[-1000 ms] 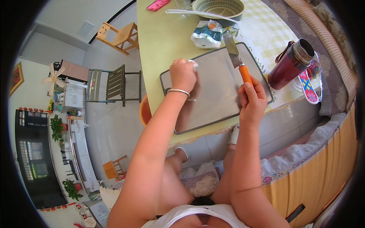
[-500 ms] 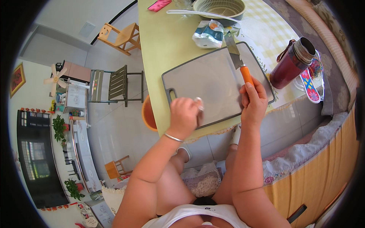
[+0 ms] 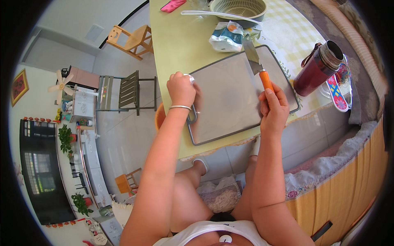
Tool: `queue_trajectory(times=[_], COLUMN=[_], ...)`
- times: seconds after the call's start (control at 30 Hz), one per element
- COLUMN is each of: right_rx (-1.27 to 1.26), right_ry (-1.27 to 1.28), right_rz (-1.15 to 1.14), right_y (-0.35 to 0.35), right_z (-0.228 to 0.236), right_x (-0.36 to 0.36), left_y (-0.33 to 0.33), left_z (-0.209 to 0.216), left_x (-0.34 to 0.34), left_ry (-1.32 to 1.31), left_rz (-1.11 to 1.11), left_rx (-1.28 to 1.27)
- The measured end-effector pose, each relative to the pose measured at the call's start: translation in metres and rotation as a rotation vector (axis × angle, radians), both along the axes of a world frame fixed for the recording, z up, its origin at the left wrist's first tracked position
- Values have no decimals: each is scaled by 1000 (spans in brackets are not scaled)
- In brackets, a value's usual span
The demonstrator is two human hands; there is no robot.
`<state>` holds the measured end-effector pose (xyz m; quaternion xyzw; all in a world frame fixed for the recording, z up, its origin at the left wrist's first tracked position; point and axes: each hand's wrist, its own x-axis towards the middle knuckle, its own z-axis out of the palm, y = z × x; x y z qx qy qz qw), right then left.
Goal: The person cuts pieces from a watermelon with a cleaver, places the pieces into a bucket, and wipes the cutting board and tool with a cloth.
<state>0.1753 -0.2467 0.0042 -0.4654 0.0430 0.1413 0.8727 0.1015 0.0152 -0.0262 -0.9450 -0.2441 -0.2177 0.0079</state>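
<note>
A kitchen knife with an orange handle and a broad steel blade is in my right hand, fingers wrapped round the handle. Its blade points away from me over the right part of a grey cutting board with a dark rim. My left hand is closed above the board's left edge, near its handle slot. A small white wad, which looks like tissue, pokes out of those fingers; most of it is hidden. Beyond the board's far edge lies a white and teal tissue pack.
A dark red thermos flask stands uncapped at the right, beside a colourful patterned item. At the far side are a colander in a basin, a long white stick-like utensil and a pink cloth. An orange bucket sits on the floor.
My left hand has moved away from me and leftward, from the board's near edge to its left edge, still with the white wad. My right hand and the knife have hardly moved.
</note>
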Motion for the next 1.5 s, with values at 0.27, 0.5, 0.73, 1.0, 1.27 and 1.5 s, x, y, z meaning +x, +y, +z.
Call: queue_trajectory(times=[0.27,0.5,0.73,1.0,1.27,1.5], right_rx=[19,4,45,42,57,62], right_ry=[5,-14,-28,-2,32,51], right_rz=[10,-39,-137,-152,-142,-117], right_y=[9,4,3,-4,-8,-7], right_z=[-1,-4,-6,-6,1,-2], right_x=[-6,0,-1,4,5,3], left_y=[-20,-65,-110,-130,-99,-99], left_z=[-7,-12,-7,11,21,8], left_x=[29,94,120,6,-97,-57], left_ry=[-87,-132,-73,-66,-57,-159], left_rz=[-87,-224,-398,-656,-522,-405], left_rx=[-50,-65,-55,-169,-50,-109])
